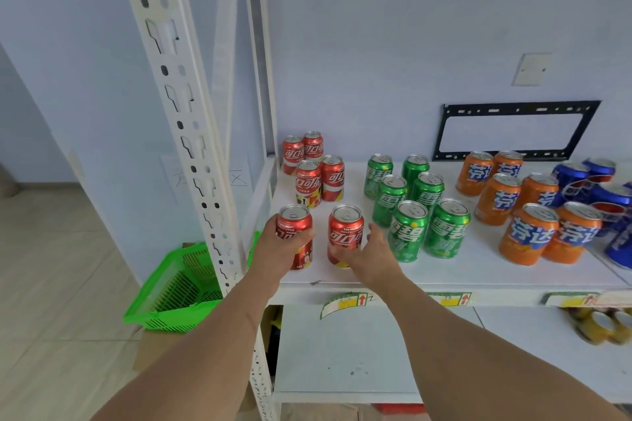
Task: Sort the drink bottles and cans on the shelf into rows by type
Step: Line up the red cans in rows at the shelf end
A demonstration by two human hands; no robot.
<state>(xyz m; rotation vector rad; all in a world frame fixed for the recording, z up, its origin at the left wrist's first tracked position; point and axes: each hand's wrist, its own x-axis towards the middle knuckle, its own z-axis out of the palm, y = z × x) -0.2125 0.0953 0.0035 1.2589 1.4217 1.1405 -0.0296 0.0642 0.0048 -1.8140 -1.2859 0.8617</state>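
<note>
Cans stand in grouped rows on the white shelf (478,270). Several red cola cans are at the left, with two at the front edge. My left hand (278,249) grips the front-left red can (294,225). My right hand (367,255) holds the front-right red can (345,231), fingers curled round its lower part. Behind them stand more red cans (319,178). To the right are several green cans (410,208), then orange cans (526,212), then blue cans (598,195) at the far right edge.
A white perforated upright post (191,133) rises just left of my left arm. A green plastic basket (178,287) sits low behind it. A lower shelf (376,352) holds yellow tape rolls (602,325) at the right. A black bracket (513,130) hangs on the wall.
</note>
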